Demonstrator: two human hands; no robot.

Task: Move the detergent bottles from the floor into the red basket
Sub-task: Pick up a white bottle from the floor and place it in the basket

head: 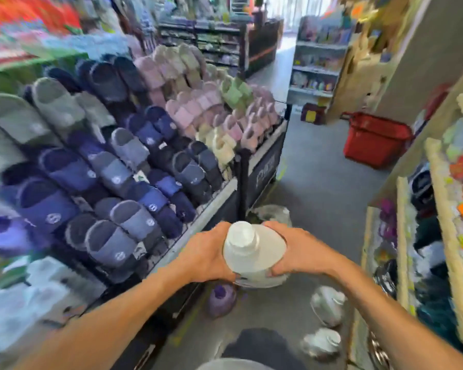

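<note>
I hold a white detergent bottle (254,252) with a white cap upright in front of me, well above the floor. My left hand (206,255) grips its left side and my right hand (300,249) grips its right side. On the grey floor below stand a purple bottle (221,300), two white bottles at the right (328,305) (322,343), and another pale bottle (271,213) partly hidden behind my hands. The red basket (374,140) stands on the floor farther down the aisle, to the right.
A sloped rack of slippers (123,156) lines the left side of the aisle. Wooden shelves of goods (439,209) line the right side. More shelving (318,62) closes the far end. The picture is blurred by motion.
</note>
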